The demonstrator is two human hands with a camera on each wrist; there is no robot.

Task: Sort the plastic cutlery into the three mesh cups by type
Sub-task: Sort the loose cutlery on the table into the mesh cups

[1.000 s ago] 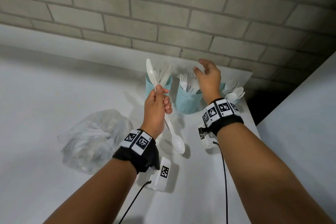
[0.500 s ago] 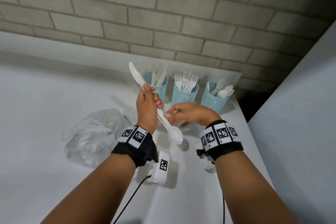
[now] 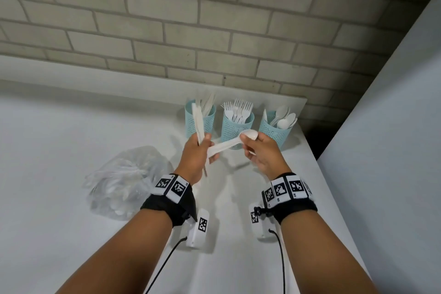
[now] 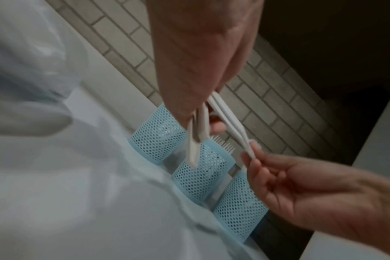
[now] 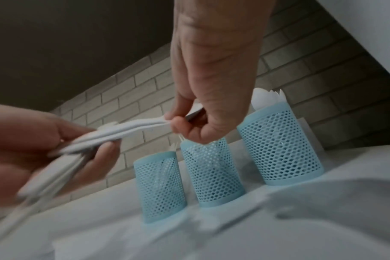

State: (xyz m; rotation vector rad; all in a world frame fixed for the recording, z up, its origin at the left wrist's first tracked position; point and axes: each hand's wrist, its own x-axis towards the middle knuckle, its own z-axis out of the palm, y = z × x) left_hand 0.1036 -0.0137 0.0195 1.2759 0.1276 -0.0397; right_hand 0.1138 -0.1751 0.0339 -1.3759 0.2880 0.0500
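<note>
Three blue mesh cups stand by the wall: knives in the left cup (image 3: 208, 124), forks in the middle cup (image 3: 235, 132), spoons in the right cup (image 3: 272, 132). My left hand (image 3: 206, 149) grips a white knife (image 3: 197, 122) upright in front of the left cup, and the handle end of a white spoon (image 3: 225, 145) still lies in its fingers. My right hand (image 3: 250, 144) pinches that spoon at its bowl end, in front of the middle cup. In the wrist views two white handles (image 5: 134, 126) seem to run side by side between the hands (image 4: 230, 119).
A clear plastic bag (image 3: 124, 179) with more white cutlery lies on the white table (image 3: 71, 141) left of my left wrist. A brick wall rises right behind the cups. A grey panel (image 3: 393, 150) borders the table on the right.
My right hand came back from the cups, took the spoon's bowl end and swung it up to the right. The left hand shifted its hold, with the knife still upright in it.
</note>
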